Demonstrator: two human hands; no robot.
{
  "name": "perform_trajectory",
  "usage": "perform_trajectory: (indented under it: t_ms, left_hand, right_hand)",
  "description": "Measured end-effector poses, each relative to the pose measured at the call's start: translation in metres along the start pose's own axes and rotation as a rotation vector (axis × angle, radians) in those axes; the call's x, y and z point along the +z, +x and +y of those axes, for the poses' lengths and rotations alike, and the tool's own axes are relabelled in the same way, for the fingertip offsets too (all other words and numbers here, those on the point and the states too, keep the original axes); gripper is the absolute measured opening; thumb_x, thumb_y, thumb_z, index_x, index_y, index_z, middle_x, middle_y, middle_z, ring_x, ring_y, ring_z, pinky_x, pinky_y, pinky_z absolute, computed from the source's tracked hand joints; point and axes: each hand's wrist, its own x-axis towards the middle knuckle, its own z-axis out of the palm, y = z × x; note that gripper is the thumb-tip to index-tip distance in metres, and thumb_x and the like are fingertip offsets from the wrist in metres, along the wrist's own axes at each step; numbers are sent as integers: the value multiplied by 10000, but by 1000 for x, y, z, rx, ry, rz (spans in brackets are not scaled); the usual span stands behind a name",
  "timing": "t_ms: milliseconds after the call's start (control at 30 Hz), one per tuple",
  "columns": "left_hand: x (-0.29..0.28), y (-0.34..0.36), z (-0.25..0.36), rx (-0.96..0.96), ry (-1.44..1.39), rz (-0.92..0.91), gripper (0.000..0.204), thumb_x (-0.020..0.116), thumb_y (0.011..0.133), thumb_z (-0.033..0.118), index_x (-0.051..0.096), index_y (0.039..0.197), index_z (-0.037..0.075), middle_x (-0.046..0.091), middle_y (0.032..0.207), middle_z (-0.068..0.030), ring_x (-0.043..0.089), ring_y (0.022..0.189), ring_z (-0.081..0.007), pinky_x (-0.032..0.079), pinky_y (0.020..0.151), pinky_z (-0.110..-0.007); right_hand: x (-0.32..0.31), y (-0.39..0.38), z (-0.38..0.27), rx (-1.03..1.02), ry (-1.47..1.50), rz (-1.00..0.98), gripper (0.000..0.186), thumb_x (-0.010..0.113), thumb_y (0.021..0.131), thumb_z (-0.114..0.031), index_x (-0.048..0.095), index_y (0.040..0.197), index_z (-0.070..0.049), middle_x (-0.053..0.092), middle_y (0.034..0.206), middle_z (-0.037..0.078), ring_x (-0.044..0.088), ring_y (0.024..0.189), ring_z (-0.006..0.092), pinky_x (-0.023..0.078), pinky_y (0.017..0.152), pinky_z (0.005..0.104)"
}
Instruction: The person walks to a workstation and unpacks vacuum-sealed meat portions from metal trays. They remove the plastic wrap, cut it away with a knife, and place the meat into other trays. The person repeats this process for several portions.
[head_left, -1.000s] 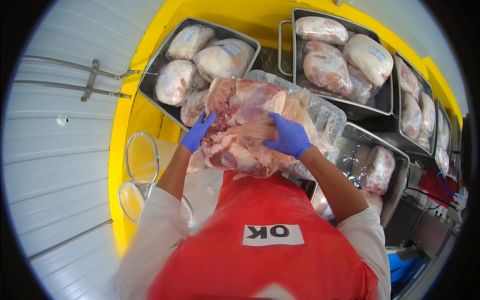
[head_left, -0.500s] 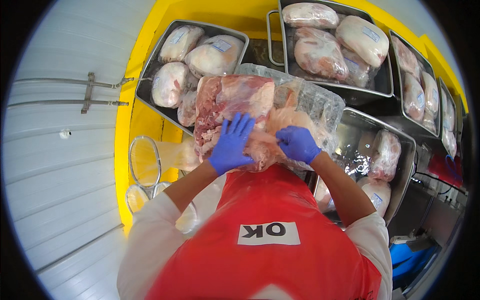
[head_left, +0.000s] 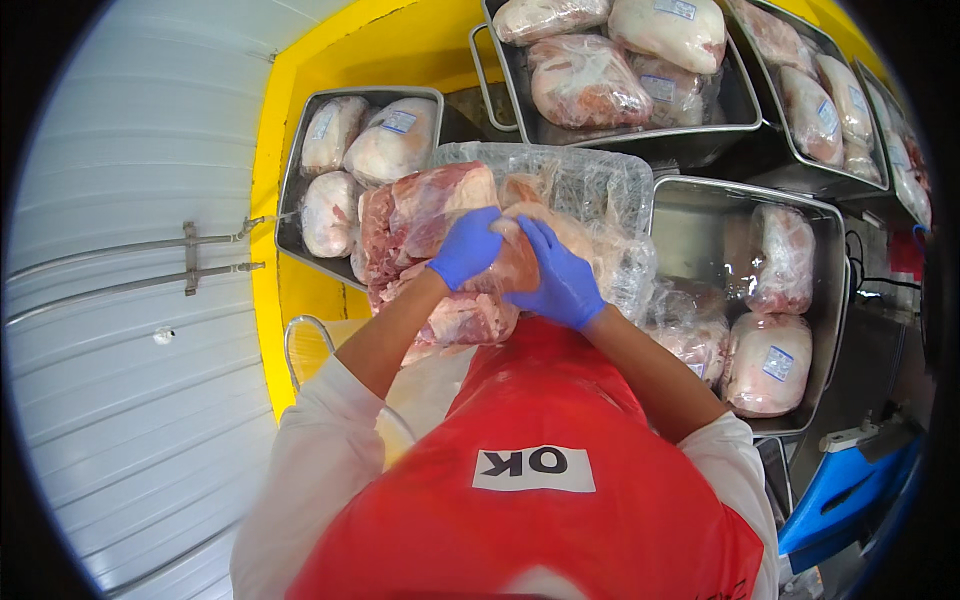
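A large slab of raw meat [head_left: 425,212] lies in front of me, pink-red with pale fat, and clear film covers part of it. Below it, close to my apron, a second cut of raw meat [head_left: 460,320] shows. My left hand [head_left: 468,250], in a blue glove, is closed on the thin clear plastic bag [head_left: 515,262] over the meat. From the right, my blue-gloved right hand [head_left: 562,278] has its fingers and thumb around the same plastic, nearly touching the left. Some fingertips are hidden in the folds.
A plastic-lined crate [head_left: 610,190] lies beneath and beyond the meat. Metal bins of wrapped meat stand around it: one at left [head_left: 290,210], one at back [head_left: 740,105], one at right [head_left: 825,260]. A wire hoop [head_left: 290,345] stands left of my apron.
My left hand has gone from lying flat on the meat to gripping the plastic. My right hand has come left beside it. The whole view has shifted, with the bins appearing displaced.
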Motion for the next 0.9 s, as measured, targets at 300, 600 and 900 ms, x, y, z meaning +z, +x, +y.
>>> perform_trajectory:
  t_ms: [300,600,900]
  left_hand:
    - [-28,25,26,-194,-453,48,201,584,874,130,680,973,-17,687,855,-90,640,774,-181,517,690,-356]
    - [-10,95,-118,-116,-693,164,210,601,908,167,688,952,-18,670,863,-83,619,743,-164,530,673,-341]
    - [-48,46,-41,-123,-457,3,550,733,894,317,562,1311,2,654,1057,-152,636,917,-217,527,806,-363]
  right_hand:
    - [1,48,-3,-73,-123,147,1049,876,681,-311,329,1533,-39,449,1463,232,568,1129,465,497,953,485]
    - [48,-21,44,483,210,240,441,768,858,-253,659,1203,0,704,1058,194,673,955,350,531,864,433]
    - [22,70,88,508,61,339,317,669,909,-276,694,887,40,687,782,222,671,720,252,527,723,394]
